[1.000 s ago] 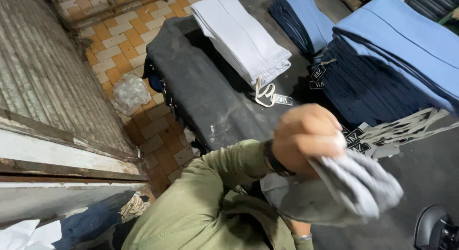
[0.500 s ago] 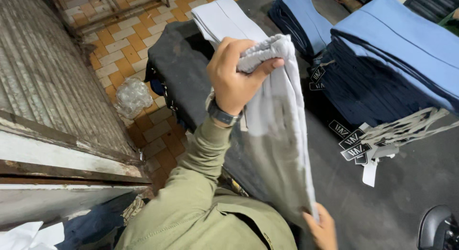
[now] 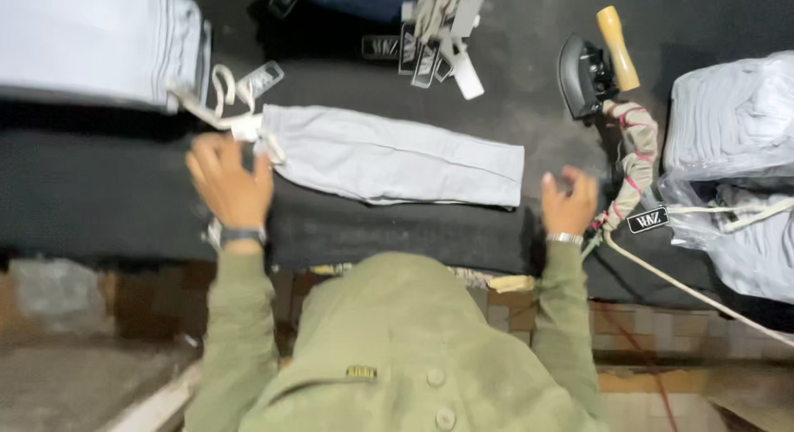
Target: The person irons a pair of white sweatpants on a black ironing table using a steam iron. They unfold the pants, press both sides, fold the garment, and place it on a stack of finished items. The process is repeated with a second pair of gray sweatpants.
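Observation:
A folded pair of pale grey trousers (image 3: 389,155) lies flat across the black padded table (image 3: 99,200). My left hand (image 3: 227,184) hovers with fingers spread at the trousers' left end, beside white paper tags (image 3: 248,122). My right hand (image 3: 566,202) is just off the trousers' right end, fingers loosely apart and holding nothing. Both sleeves are olive green, and each wrist wears a watch.
A black iron with a wooden handle (image 3: 591,68) stands at the right, its cloth-wrapped cord (image 3: 637,151) running down past my right hand. Plastic-wrapped pale garments (image 3: 728,126) lie far right, a pale stack (image 3: 91,43) top left, dark garments with hanging tags (image 3: 430,35) at the top.
The grey trousers, held up in my left hand before, now lie flat on the table. Both hands have let go. The view has swung to face the table.

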Action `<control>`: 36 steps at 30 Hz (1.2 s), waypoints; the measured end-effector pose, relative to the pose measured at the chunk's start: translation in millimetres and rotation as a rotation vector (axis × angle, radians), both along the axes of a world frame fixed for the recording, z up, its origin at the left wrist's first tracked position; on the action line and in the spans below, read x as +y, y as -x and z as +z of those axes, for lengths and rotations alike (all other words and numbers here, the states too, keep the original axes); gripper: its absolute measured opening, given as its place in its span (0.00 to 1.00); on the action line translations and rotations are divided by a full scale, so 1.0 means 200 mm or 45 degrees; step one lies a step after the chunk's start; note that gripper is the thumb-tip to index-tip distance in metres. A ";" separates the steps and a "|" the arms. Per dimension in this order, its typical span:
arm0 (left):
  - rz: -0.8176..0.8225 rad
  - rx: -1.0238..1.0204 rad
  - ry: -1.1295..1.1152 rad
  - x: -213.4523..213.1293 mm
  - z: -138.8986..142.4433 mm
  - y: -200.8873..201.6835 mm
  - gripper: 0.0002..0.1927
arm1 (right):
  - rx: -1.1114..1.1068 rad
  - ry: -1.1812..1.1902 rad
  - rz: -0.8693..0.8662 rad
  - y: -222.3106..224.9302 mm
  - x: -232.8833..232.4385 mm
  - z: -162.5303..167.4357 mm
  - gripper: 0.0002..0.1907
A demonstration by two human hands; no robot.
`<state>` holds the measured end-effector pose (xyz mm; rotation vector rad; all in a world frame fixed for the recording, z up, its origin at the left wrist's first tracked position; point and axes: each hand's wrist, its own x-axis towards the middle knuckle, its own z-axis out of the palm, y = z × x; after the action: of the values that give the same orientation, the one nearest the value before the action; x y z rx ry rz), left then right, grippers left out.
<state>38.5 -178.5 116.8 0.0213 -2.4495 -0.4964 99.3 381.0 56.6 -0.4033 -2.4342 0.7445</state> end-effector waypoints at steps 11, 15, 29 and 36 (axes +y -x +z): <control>-0.670 -0.574 -0.211 0.56 -0.32 -0.17 0.14 | -0.297 -0.148 -0.099 -0.09 -0.27 -0.17 0.15; -0.679 -0.614 0.092 0.64 -0.32 -0.07 0.17 | 0.039 0.595 0.229 0.03 -0.22 -0.08 0.10; -0.549 -0.663 0.165 0.68 -0.44 -0.03 0.19 | -0.544 0.358 0.711 -0.03 -0.81 0.04 0.16; -0.515 -0.629 0.088 0.65 -0.48 -0.06 0.14 | -0.178 0.623 0.207 0.13 -0.55 0.05 0.09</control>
<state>50.5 -49.1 20.0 -0.4370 -2.9690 -0.6388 73.8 270.5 65.9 -0.4566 -2.4145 1.4352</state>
